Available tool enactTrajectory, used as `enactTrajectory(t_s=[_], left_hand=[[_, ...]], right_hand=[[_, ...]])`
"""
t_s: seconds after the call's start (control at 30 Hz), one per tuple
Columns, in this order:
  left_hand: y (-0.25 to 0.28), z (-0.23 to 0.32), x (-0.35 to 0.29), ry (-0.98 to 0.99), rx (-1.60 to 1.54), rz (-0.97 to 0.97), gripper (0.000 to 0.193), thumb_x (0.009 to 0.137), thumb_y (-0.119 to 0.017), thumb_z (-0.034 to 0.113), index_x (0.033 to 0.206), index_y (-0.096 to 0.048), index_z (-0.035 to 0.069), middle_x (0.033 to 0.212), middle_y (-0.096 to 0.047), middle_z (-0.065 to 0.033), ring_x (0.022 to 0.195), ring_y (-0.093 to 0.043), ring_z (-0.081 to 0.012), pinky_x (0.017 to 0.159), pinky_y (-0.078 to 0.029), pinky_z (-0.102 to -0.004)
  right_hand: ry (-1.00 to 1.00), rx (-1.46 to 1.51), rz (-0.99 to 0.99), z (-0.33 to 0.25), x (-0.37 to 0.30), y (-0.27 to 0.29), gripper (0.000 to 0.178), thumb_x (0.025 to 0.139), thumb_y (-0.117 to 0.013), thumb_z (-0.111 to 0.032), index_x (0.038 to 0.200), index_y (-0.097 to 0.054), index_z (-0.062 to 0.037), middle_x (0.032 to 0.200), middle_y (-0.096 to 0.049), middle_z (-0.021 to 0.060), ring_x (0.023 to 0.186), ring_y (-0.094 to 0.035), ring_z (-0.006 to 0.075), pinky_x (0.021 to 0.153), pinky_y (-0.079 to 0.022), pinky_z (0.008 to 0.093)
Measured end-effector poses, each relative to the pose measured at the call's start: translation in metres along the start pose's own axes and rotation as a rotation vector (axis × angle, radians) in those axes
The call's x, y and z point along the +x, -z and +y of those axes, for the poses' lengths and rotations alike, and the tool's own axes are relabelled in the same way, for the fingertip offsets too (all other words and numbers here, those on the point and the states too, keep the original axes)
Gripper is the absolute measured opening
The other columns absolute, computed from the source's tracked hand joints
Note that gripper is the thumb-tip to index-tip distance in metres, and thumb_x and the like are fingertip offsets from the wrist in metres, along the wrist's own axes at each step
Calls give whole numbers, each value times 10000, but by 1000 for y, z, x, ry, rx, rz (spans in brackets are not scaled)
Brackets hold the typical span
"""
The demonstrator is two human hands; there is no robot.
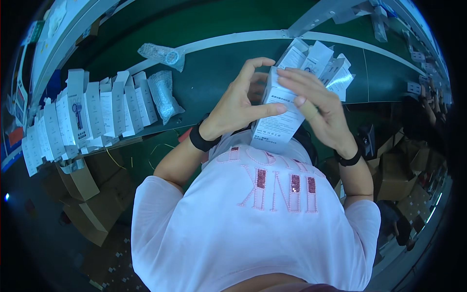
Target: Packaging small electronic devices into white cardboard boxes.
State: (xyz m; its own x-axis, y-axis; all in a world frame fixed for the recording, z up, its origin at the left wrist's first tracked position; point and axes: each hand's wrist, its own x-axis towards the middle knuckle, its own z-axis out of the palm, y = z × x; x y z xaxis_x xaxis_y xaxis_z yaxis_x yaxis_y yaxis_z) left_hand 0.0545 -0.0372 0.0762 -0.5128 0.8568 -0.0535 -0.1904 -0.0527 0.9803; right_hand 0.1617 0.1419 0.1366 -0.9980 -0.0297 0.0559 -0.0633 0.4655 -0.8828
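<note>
A white printed carton [281, 124] is leaning above the T-shirt [262, 238], the left hand [237, 100] clasping it between thumb and fingers, the right hand [318, 104] curving loosely spread over its top; end-closing seems underway, probably calling for steady pressing.

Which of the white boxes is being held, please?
It is the white box between the left hand and right hand; the other boxes sit in groups, unheld.

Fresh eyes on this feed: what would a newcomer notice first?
Probably the white printed box between the left hand and right hand, near the centre. Next, the long row of white cartons at the left of the green table, with two clear-wrapped packets to its right.
</note>
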Motion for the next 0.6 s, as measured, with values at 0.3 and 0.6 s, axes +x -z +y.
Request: enactTrajectory(t_s=[0.3,0.6], left_hand=[[-41,16,53,42,-113,-222,984,729,-808,294,1468,-203,57,1431,-361,-164,1311,-381,-287,1077,-298,-430],[-36,41,128,275,453,-70,669,854,-640,360,1389,-397,39,1418,-414,-151,1333,-365,-258,1072,-284,-412]], right_hand=[[-256,275,234,19,-47,66,549,714,-787,-119,1222,-600,-29,1266,-522,107,1178,-483,196,1003,-357,313],[-694,300,1187,344,-167,299,426,847,-671,-305,1171,-622,-33,1038,-634,43,995,-583,142,798,-489,305]])
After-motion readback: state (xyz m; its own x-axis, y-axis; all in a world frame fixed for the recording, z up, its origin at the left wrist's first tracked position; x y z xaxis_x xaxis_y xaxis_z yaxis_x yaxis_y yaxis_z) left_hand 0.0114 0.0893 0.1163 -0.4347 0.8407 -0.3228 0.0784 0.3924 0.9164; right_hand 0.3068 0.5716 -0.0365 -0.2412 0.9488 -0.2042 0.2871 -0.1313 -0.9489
